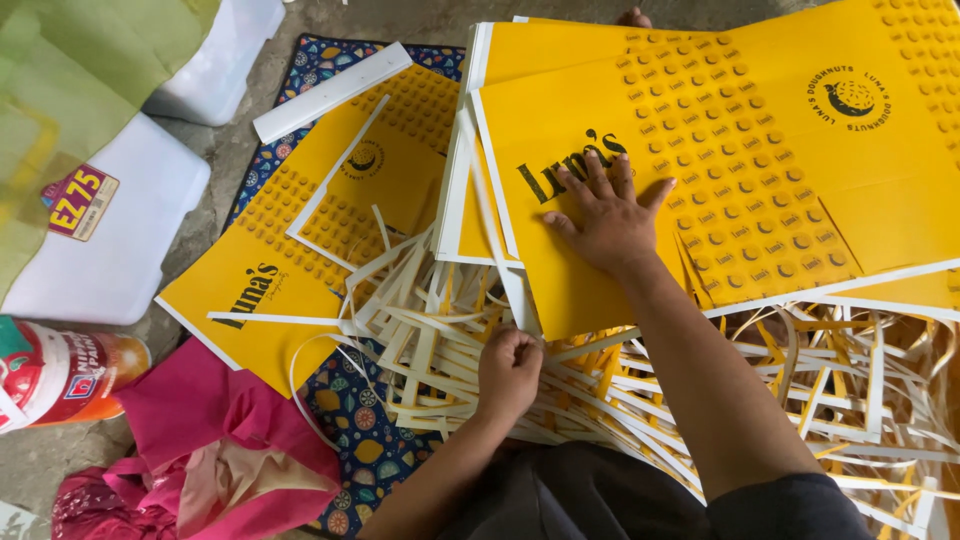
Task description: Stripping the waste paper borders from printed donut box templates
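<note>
Cardboard sheet [760, 120]: yellow printed die-cut sheet, flat, matte, long axis running left-right, topping a stack.
Right hand [610, 220]: pressed flat upon it, fingers spread.
Left hand [508, 370]: fisted around a white trim strip [495, 235], pulled upright.

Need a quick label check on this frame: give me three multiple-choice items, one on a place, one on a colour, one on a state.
1. Where does the right hand rest?
A. on the yellow sheet
B. on the pink cloth
C. on the can

2. What colour are most of the strips?
A. blue
B. white
C. green

3. How is the left hand?
A. flat and open
B. out of view
C. closed on a strip

Answers: 1 A, the palm lies flat with fingers spread on the printed sheet. 2 B, the heap is mainly white, some with yellow. 3 C, it is a fist around a white strip running upward.
</note>
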